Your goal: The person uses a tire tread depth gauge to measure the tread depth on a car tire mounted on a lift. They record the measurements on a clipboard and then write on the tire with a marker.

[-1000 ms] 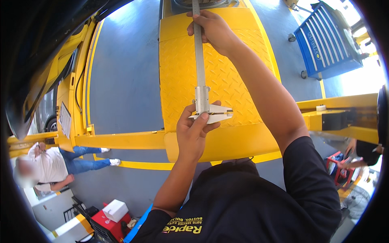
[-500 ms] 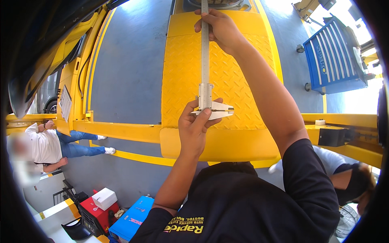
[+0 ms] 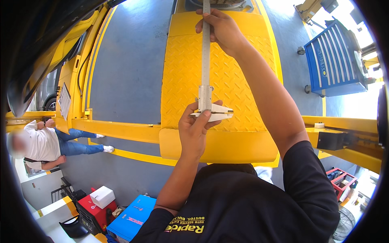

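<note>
A long metal vernier caliper is stretched between my two hands, its beam pointing away from me. My left hand grips the jaw end, with the thumb pressed on the caliper and fingers behind it. The jaws point right and lie close together, with a narrow dark gap between them. Farther off, my right hand pinches the beam near its far end. Beneath the caliper is a yellow diamond-tread ramp plate; I cannot tell whether the caliper touches it.
Yellow lift rails cross left and right. A blue tool cabinet on casters stands far right. At the left is a person in a white shirt. Lower left are a red machine and a blue box; a red cart stands lower right.
Both hands keep their hold on the caliper, which has barely moved. The person at the lower right has mostly gone from view, uncovering the red cart.
</note>
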### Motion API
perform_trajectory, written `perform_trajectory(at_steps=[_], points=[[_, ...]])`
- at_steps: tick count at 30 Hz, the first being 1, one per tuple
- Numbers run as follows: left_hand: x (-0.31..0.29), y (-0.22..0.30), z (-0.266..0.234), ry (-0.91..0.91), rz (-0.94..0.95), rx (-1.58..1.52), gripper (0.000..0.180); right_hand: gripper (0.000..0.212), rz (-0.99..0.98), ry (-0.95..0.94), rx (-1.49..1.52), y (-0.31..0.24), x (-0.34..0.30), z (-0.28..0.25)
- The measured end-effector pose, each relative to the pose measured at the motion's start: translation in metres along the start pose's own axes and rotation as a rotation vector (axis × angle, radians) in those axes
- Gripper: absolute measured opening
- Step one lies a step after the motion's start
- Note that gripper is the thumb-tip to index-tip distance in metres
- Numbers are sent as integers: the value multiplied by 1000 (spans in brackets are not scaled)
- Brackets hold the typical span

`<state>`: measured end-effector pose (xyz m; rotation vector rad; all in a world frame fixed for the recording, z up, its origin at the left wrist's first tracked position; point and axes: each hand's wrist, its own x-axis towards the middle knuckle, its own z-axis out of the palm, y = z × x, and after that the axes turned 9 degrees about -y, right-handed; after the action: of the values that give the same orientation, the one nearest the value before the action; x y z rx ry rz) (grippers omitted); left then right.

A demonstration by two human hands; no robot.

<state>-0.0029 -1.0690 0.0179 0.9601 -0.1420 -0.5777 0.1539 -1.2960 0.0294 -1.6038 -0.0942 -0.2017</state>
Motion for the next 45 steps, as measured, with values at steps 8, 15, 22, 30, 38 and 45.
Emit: perform_trajectory(at_steps=[8, 15, 22, 30, 38, 45], points=[[-4, 5, 5, 20, 10, 12, 28, 36, 50, 22, 162, -14, -6, 7], [-5, 9, 4, 22, 16, 32, 29, 36, 121, 48, 227, -19, -7, 9], [-5, 8, 4, 10, 19, 29, 28, 35, 123, 53, 222, -16, -5, 8], [-6, 10, 1, 19, 1, 43, 28, 34, 101, 43, 247, -17, -5, 10], [-6, 12, 4, 21, 3, 48, 28, 34, 102, 25, 225, -18, -4, 9], [-2, 9, 7, 51, 38, 46, 28, 34, 101, 41, 278, -14, -2, 8]])
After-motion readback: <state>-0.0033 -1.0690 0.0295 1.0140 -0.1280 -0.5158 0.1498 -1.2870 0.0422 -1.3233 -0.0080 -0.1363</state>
